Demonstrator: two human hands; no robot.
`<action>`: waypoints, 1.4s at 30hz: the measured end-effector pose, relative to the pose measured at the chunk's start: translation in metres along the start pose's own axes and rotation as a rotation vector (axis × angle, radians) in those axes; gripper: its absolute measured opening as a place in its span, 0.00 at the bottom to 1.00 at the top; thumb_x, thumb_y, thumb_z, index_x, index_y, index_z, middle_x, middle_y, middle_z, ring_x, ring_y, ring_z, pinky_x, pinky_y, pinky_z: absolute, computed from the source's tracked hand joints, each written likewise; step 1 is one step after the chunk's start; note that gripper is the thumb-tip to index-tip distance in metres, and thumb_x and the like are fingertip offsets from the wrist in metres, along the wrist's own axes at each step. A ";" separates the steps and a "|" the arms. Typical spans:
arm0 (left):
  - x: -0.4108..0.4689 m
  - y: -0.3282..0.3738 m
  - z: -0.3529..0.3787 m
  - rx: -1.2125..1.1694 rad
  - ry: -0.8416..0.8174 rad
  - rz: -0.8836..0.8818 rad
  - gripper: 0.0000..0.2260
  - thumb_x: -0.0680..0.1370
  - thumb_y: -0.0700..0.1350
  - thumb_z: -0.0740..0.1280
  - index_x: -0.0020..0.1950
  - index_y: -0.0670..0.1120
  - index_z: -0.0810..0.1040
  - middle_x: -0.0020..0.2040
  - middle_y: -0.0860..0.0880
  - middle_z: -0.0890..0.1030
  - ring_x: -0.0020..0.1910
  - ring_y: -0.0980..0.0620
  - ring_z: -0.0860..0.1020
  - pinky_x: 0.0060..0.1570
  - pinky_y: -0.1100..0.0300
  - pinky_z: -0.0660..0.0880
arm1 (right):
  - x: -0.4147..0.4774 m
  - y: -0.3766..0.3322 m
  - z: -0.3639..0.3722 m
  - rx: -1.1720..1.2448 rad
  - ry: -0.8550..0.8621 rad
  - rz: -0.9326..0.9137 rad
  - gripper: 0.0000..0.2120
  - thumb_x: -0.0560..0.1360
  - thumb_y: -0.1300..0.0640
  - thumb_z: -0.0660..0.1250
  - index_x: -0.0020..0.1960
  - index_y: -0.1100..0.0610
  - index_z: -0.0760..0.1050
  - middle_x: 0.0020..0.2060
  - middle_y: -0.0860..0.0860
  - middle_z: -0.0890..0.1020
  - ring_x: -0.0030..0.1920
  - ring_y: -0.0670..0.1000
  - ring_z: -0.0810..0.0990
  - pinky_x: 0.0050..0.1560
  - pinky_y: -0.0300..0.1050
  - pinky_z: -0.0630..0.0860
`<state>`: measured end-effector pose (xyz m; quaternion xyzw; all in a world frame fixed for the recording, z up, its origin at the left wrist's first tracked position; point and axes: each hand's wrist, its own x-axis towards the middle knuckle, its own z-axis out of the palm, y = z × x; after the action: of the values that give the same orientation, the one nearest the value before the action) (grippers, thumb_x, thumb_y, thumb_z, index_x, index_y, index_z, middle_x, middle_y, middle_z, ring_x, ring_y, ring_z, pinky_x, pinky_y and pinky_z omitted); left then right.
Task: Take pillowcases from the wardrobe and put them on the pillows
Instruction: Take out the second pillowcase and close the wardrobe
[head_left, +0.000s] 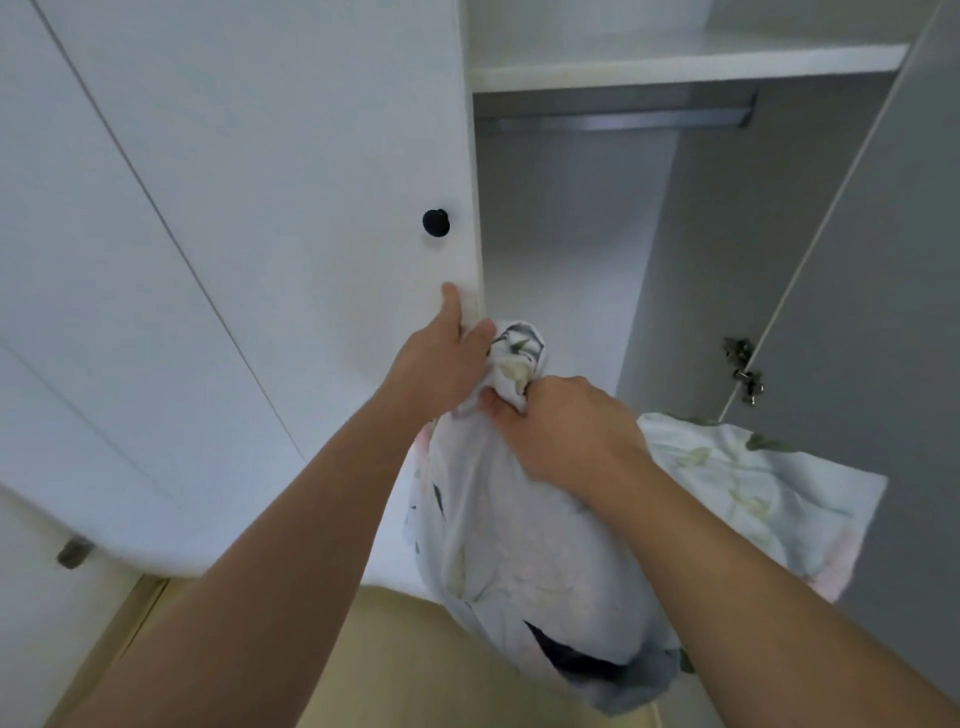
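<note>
Beside the wardrobe door edge, bunched pillowcases are gripped by both left hand and right hand, fingers curled tight; trailing cloth should be gathered before withdrawal.

Soft printed cloth pillowcases; smooth matt white wardrobe; metal rail.

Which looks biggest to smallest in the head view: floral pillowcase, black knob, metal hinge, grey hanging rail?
1. pale floral fabric pillowcase
2. grey metal hanging rail
3. silver metal door hinge
4. black round door knob
Hinge beats knob only narrowly; the pillowcase is nearest the camera, which inflates it.
</note>
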<state>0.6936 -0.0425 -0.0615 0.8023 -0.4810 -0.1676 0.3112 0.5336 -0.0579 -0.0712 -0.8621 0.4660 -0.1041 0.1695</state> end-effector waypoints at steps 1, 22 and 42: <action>0.005 -0.001 0.003 -0.048 -0.023 0.002 0.31 0.84 0.58 0.53 0.83 0.53 0.42 0.76 0.41 0.70 0.73 0.40 0.69 0.68 0.52 0.64 | 0.003 -0.001 0.001 -0.005 0.007 0.018 0.31 0.78 0.29 0.51 0.53 0.51 0.81 0.49 0.54 0.84 0.41 0.56 0.76 0.43 0.47 0.72; 0.053 -0.030 0.039 0.074 -0.075 0.269 0.36 0.83 0.59 0.55 0.82 0.43 0.42 0.83 0.46 0.47 0.82 0.47 0.44 0.78 0.42 0.44 | -0.011 -0.033 0.051 0.063 0.214 0.490 0.33 0.77 0.28 0.50 0.52 0.53 0.81 0.45 0.54 0.82 0.45 0.59 0.81 0.45 0.50 0.75; -0.164 0.218 0.165 0.398 -0.212 1.949 0.28 0.76 0.36 0.59 0.78 0.42 0.64 0.81 0.43 0.59 0.81 0.45 0.54 0.80 0.50 0.50 | -0.254 0.068 0.000 0.075 0.387 1.080 0.28 0.79 0.31 0.52 0.33 0.51 0.69 0.39 0.53 0.80 0.45 0.59 0.80 0.41 0.50 0.74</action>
<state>0.3753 -0.0300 -0.0463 0.0760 -0.9735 0.1736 0.1282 0.3432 0.1204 -0.1031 -0.4605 0.8587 -0.1753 0.1407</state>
